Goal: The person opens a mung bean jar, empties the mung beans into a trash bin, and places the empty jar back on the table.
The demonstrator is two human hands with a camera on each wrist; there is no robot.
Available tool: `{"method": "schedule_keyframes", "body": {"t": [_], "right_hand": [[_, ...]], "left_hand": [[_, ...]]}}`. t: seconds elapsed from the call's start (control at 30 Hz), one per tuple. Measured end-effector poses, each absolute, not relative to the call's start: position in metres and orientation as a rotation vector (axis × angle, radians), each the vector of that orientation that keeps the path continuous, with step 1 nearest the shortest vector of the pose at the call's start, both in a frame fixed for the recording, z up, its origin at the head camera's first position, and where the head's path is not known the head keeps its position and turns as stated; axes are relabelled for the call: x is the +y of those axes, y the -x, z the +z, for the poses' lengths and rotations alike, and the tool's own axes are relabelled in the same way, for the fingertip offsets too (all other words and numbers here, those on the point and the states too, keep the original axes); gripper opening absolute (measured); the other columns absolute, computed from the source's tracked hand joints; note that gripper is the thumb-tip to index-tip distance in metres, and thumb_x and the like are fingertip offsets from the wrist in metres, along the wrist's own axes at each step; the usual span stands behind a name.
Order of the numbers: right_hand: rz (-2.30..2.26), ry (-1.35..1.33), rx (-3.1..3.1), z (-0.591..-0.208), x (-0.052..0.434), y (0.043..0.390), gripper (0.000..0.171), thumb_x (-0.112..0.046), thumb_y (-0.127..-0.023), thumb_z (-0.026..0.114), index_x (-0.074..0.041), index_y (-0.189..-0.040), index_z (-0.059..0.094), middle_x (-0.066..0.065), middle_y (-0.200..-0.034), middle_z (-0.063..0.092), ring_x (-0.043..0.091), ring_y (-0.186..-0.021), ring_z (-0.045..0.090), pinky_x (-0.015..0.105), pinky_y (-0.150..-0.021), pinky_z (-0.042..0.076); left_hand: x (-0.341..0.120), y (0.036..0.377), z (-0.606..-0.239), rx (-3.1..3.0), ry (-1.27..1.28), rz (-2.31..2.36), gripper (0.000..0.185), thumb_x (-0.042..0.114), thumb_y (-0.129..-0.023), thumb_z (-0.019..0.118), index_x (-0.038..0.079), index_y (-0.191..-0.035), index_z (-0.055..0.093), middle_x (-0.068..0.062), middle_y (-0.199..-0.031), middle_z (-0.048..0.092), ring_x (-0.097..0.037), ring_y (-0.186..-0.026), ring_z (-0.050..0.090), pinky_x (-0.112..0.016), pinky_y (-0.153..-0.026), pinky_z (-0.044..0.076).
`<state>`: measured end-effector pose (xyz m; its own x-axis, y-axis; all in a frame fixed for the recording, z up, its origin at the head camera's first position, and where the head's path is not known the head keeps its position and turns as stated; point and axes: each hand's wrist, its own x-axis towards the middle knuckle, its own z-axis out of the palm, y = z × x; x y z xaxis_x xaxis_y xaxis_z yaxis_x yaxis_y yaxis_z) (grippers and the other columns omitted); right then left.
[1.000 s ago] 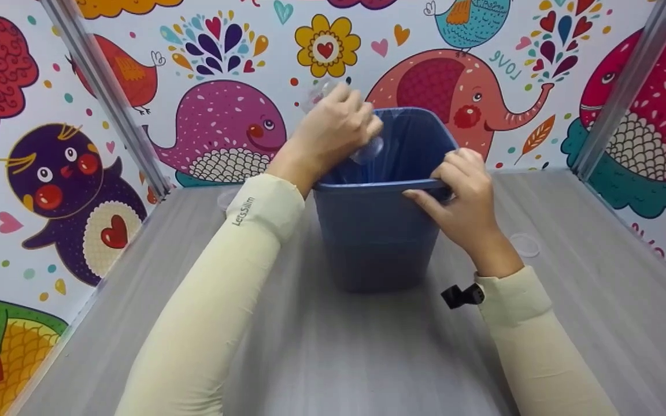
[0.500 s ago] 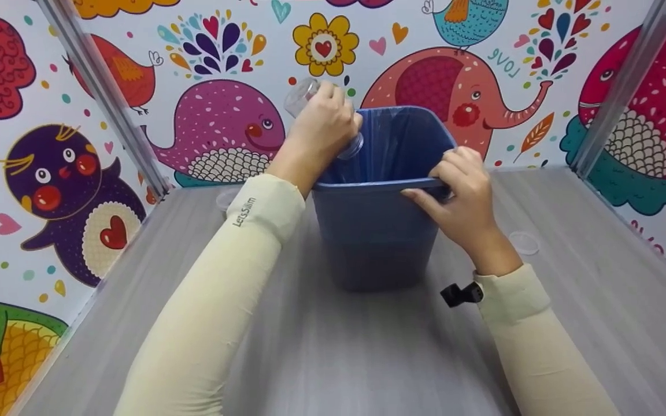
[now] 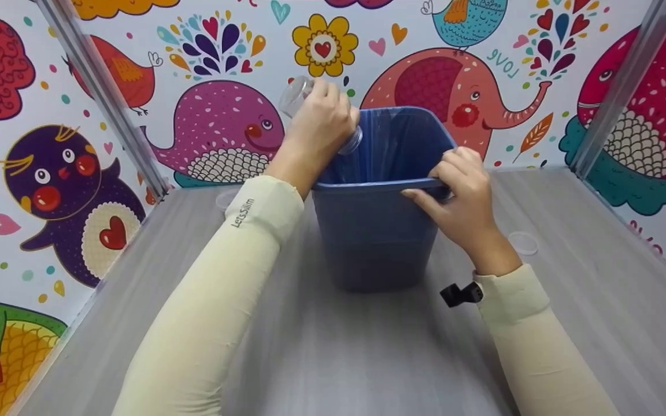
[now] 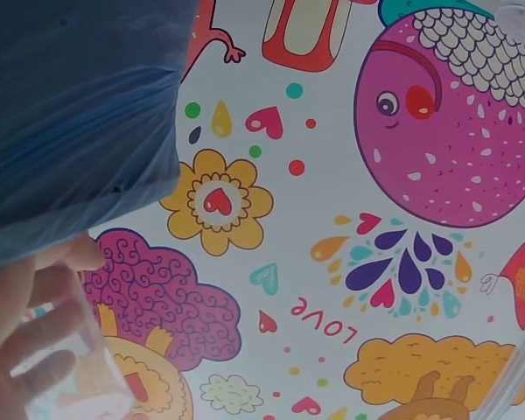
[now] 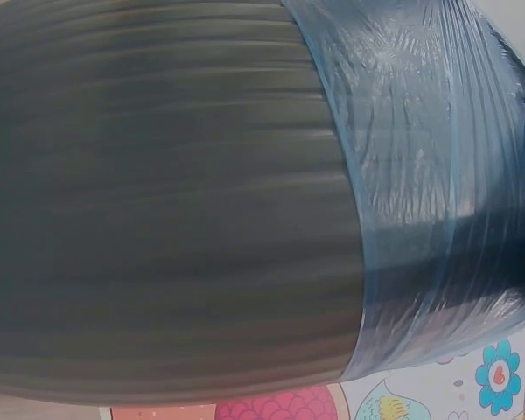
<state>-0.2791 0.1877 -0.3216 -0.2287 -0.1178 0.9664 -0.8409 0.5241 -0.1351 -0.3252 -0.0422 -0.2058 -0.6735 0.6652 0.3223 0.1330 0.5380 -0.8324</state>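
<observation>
A blue bin (image 3: 376, 231) lined with a blue plastic bag (image 3: 393, 144) stands mid-table. My left hand (image 3: 321, 124) grips a clear plastic cup (image 3: 297, 95), tipped with its mouth over the bin's left rim. In the left wrist view the cup (image 4: 79, 367) shows through my fingers (image 4: 44, 328), beside the bag (image 4: 70, 122). My right hand (image 3: 463, 188) holds the bin's near right rim, fingers curled over the edge. The right wrist view is filled by the bin wall (image 5: 157, 201) and the bag's folded edge (image 5: 437, 175).
Two clear round lids lie on the grey table: one (image 3: 524, 242) right of the bin, one (image 3: 226, 199) left of it. Cartoon-printed walls (image 3: 223, 127) enclose the table on three sides, with metal posts (image 3: 104, 98) at the corners.
My left hand has drawn the cup slightly back to the left and up, from over the bin's opening to its left rim. My right hand keeps its hold on the rim.
</observation>
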Motion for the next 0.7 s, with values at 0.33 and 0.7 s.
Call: {"method": "schedule_keyframes", "body": {"t": [0.33,0.7], "right_hand": [[0.842,-0.823,-1.676,-0.323,0.186,0.28,0.061,-0.056,-0.092,0.078,-0.002,-0.073,0.057,0.011,-0.068,0.046,0.03,-0.073,0.045,0.038,-0.086,0.033],[0.835,-0.82,-1.676,-0.323,0.187,0.281,0.06,-0.055,-0.092,0.078,-0.002,-0.074,0.057,0.011,-0.069,0.046,0.03,-0.074,0.046,0.037,-0.086,0.033]], "left_hand": [[-0.05,0.328,-0.207,-2.376,0.544,0.672,0.036,0.018,-0.1,0.076,0.006,-0.132,0.065,-0.018,-0.127,0.072,-0.035,-0.118,0.066,-0.046,-0.111,0.05],[-0.053,0.329,-0.206,-2.322,0.498,0.523,0.033,0.019,-0.102,0.072,0.006,-0.132,0.067,-0.016,-0.127,0.073,-0.034,-0.115,0.068,-0.045,-0.104,0.053]]}}
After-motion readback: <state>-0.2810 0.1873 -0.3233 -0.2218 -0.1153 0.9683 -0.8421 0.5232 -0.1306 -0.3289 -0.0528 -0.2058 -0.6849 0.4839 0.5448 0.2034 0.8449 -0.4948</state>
